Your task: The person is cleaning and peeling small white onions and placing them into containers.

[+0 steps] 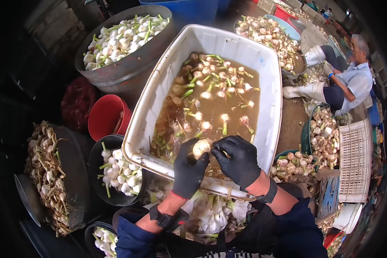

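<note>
Over the near end of a white plastic tub (268, 106), my left hand (191, 167), in a black glove, holds a garlic bulb (201, 147). My right hand (237, 158), gloved the same way, has its thumb and fingertips pinched at the bulb's right side; whether they grip a bit of skin cannot be told. Unpeeled garlic bulbs with green stems (222, 80) float in the tub's murky brown water. Below the tub's near rim lies a heap of loose white garlic skins (213, 214).
A metal drum (116, 72) of white garlic stands at the upper left, with a red bucket (124, 113) and a black bucket (93, 180) of peeled bulbs below it. At right are garlic baskets (306, 132), a plastic crate (354, 161) and a seated person (354, 77).
</note>
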### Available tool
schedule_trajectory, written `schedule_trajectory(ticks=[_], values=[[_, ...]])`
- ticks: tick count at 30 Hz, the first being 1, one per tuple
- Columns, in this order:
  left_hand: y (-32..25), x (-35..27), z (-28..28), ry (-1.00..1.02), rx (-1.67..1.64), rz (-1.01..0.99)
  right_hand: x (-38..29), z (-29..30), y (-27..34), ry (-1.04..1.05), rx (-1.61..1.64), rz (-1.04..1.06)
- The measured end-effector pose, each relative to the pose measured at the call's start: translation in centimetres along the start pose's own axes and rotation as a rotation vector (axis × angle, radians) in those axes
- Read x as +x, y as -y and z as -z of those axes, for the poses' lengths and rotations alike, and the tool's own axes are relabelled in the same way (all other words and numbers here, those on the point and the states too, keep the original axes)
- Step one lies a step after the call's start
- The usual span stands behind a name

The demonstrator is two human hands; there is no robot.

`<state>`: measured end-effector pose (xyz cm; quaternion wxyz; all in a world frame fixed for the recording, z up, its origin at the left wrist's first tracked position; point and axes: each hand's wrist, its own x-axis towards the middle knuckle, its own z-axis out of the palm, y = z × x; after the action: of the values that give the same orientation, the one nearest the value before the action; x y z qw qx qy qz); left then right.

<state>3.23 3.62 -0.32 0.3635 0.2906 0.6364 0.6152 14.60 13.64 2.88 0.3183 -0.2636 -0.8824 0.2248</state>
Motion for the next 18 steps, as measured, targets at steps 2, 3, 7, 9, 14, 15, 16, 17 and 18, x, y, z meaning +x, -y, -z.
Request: schedule_trajectory(ticks=[2, 3, 7, 9, 14, 15, 16, 17, 18], values=[[0.9, -0.1, -0.1, 0.005, 0.043, -0.006, -0.5, -0.2, -0.1, -0.009, -0.029, 0.004], [1.6, 0.0, 0.0, -0.015, 0.138, -0.068, -0.6, -0.4, -0.3, -0.015, -0.033, 0.006], [2.7, -0.1, 0.0, -0.017, 0.288, -0.148, -1.0, -0.6, -0.5, -0.028, -0.055, -0.012], [3.2, -0.1, 0.1, -0.005, 0.321, -0.187, -1.2, -0.7, -0.7, -0.022, -0.059, -0.014], [3.1, -0.1, 0.6, 0.075, 0.361, -0.25, -1.9, -0.8, -1.6, -0.001, -0.033, -0.034], [2.7, 0.0, 0.8, 0.104, 0.276, -0.149, -1.9, -0.7, -1.7, 0.035, 0.06, -0.099], [2.3, 0.0, 1.1, 0.132, 0.191, -0.048, -2.0, -0.6, -1.9, 0.07, 0.153, -0.162], [1.7, 0.1, 1.4, 0.134, 0.192, -0.047, -1.9, -0.5, -2.2, 0.068, 0.154, -0.164], [1.0, 0.2, 1.7, 0.203, 0.111, -0.001, -1.9, -0.4, -2.5, 0.073, 0.148, -0.206]])
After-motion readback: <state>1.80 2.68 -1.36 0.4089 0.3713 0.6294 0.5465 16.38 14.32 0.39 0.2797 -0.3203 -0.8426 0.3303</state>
